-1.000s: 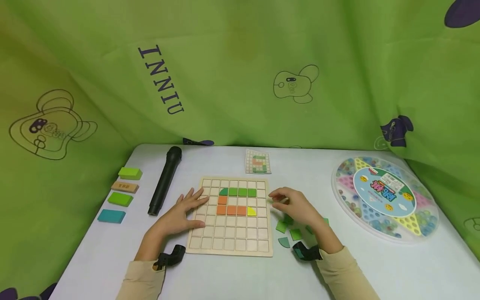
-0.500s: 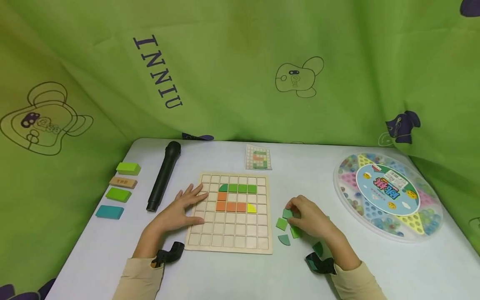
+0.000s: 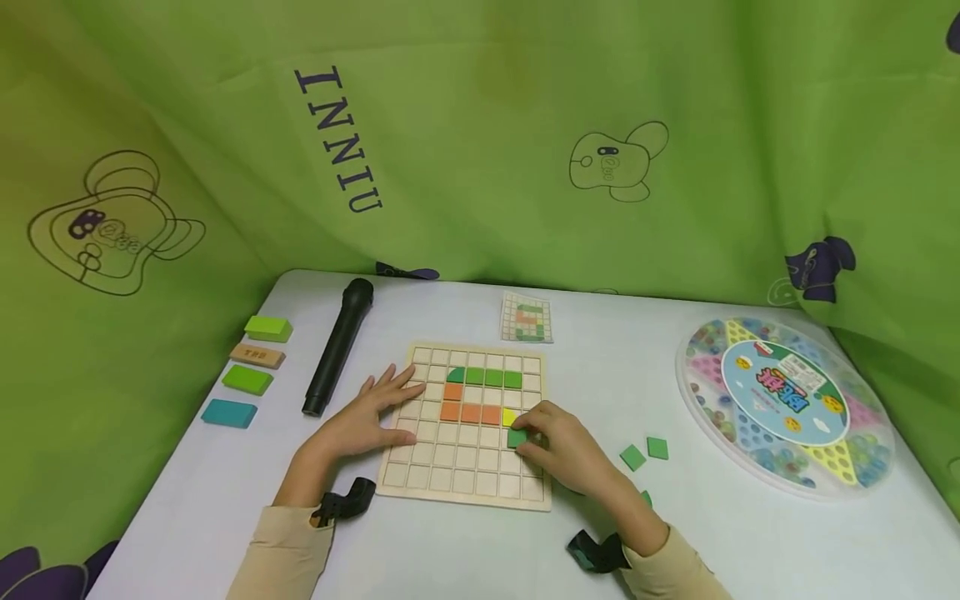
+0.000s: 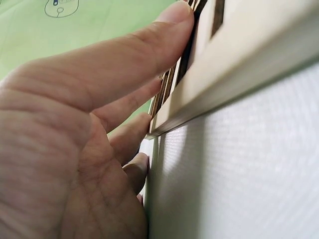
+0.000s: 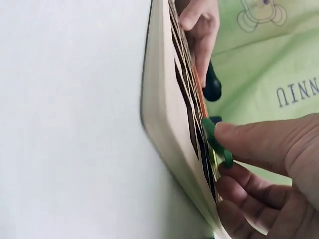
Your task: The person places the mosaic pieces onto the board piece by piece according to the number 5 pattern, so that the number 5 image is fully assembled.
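With the grip of the right hand (image 3: 562,446) pinching the green tile (image 3: 515,438) at the near side of the yellow quarter-round tile (image 3: 508,416) on the wooden grid board (image 3: 465,457), square its edges before releasing, letting the left hand (image 3: 362,427), fingers spread, steady the left edge.

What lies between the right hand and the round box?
Two green tiles lie on the table between the right hand and the round box; a third, mostly hidden, peeks out beside the right forearm. The head view shows this.
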Available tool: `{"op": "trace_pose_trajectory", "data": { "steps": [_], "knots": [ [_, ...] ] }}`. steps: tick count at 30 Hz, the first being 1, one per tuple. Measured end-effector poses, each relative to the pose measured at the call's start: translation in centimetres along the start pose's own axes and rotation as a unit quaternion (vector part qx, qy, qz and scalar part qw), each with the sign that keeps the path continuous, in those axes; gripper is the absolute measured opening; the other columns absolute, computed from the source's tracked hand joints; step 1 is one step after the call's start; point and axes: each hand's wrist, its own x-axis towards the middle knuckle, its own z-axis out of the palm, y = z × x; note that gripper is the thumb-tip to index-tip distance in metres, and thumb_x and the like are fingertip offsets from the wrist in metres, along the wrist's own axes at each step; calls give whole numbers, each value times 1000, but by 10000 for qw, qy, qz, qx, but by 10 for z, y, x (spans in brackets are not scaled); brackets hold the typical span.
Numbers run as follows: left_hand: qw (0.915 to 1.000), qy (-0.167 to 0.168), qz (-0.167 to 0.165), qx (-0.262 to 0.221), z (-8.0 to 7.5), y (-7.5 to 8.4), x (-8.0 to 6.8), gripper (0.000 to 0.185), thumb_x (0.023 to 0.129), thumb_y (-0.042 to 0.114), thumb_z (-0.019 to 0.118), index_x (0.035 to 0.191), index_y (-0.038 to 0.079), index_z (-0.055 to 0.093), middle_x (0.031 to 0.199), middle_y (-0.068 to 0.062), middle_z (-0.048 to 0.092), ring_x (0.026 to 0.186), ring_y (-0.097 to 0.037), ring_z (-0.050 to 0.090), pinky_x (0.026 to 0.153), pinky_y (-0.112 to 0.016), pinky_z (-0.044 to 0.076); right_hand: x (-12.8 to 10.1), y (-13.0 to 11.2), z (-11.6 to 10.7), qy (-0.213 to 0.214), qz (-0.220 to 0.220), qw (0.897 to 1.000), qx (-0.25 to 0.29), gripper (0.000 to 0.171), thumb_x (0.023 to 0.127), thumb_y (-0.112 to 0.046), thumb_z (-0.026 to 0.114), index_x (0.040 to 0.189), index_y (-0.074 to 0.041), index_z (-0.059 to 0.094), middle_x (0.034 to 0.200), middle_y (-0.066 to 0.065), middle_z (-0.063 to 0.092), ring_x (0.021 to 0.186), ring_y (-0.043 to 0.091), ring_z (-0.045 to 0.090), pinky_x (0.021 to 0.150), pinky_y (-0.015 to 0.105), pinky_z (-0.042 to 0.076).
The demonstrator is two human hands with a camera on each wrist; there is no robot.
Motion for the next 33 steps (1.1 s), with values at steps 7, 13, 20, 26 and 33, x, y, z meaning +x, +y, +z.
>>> {"op": "trace_pose_trajectory", "data": {
  "steps": [7,13,20,26,33],
  "knots": [
    [10000,-22,16,-20,0,0,1,78,75,38,78,142,14,46,158,-10,21,146,-38,4,117,-58,-3,2,3,13,272,-174,9994,-81,22,80,-14,75,102,-13,70,96,-4,59,82,9,50,70,22,47],
    [10000,31,-3,-17,0,-2,-1,79,75,38,78,142,14,45,158,-9,20,146,-38,3,116,-59,-3,4,7,-1,86,-328,9994,106,27,83,-19,73,108,-10,68,101,0,62,87,12,56,75,27,51],
    [10000,-37,5,-28,-1,-3,0,79,76,40,77,143,14,44,158,-9,19,146,-38,2,116,-58,-3,-16,37,-30,-36,243,9991,352,31,84,-14,71,114,-11,66,107,0,65,96,17,61,83,37,54],
    [10000,-11,-19,6,-2,-4,1,79,75,40,77,143,15,45,158,-10,19,146,-38,2,116,-58,-4,-31,47,-34,-372,506,9979,156,33,79,-16,75,110,-13,65,107,-5,61,96,13,56,84,33,51],
    [10000,-31,-36,-58,1,-4,3,80,74,39,78,143,15,45,158,-9,20,147,-37,2,117,-57,-4,-33,38,-30,-273,1005,9940,-345,29,77,-17,78,101,-10,63,99,-2,56,89,11,50,81,34,48]
  ]
}}
